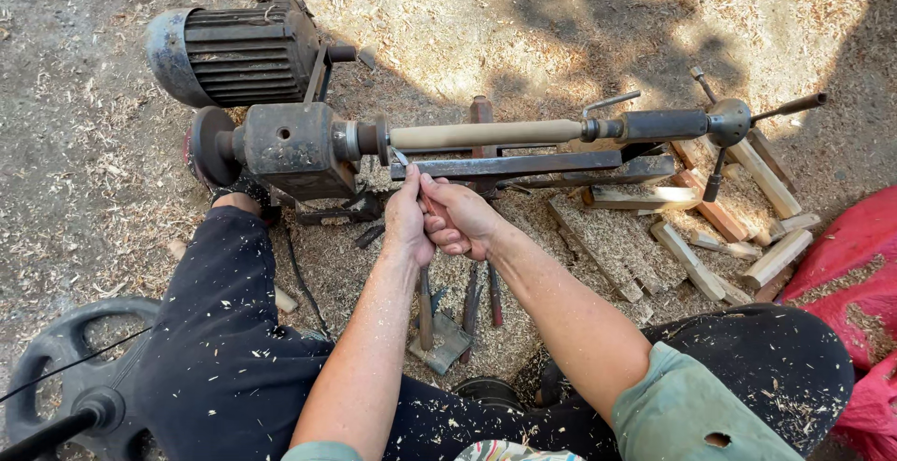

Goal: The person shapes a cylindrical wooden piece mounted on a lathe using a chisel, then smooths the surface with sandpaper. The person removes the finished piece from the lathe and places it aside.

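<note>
A pale wooden spindle is mounted in a low ground lathe, between the rusty headstock and the tailstock. My left hand and my right hand are clasped together around a wooden-handled chisel. Its metal tip rests on the steel tool rest, right by the spindle's left end. The handle runs down between my forearms. My legs in dark, chip-covered trousers lie on either side.
A grey electric motor sits behind the headstock. Spare chisels lie on the sawdust below my hands. Cut wood blanks are scattered at right beside red sacks. A black weight plate lies at lower left.
</note>
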